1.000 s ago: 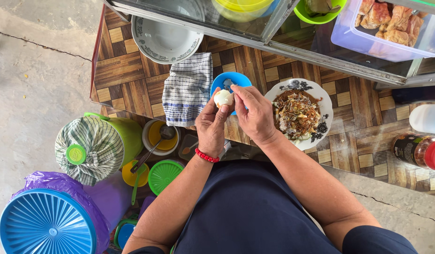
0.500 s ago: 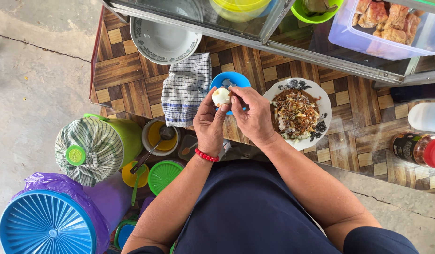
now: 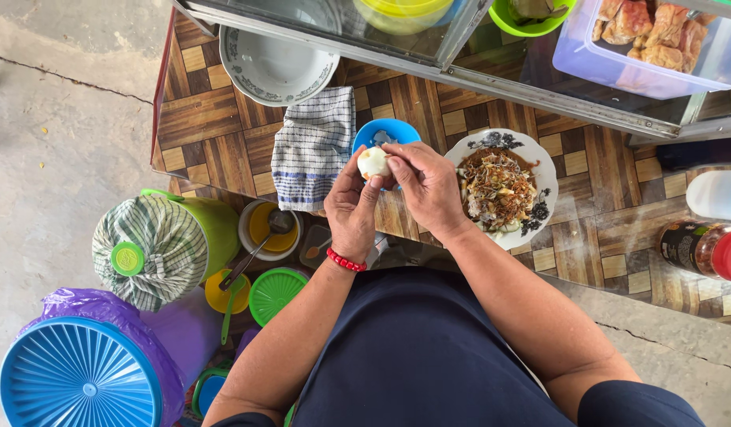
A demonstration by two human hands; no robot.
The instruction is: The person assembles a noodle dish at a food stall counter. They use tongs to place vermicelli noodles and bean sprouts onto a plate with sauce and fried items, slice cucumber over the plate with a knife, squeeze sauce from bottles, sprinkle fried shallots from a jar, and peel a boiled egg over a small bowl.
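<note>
The fingers (image 3: 397, 162) cover part of the white egg (image 3: 373, 162), and both hide most of the blue bowl (image 3: 385, 130). At the top edge, the green bowl (image 3: 531, 20) and the yellow bowl (image 3: 401, 14) are cut off. The red-capped bottle (image 3: 701, 249) runs off the right edge. The blue lid (image 3: 81, 375) is cut off at the bottom left.

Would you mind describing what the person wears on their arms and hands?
Both forearms are bare. The left hand has a red beaded bracelet around its wrist; the right hand shows no bracelet or ring that I can see. Short dark navy sleeves cover the upper arms, matching the navy garment.
</note>
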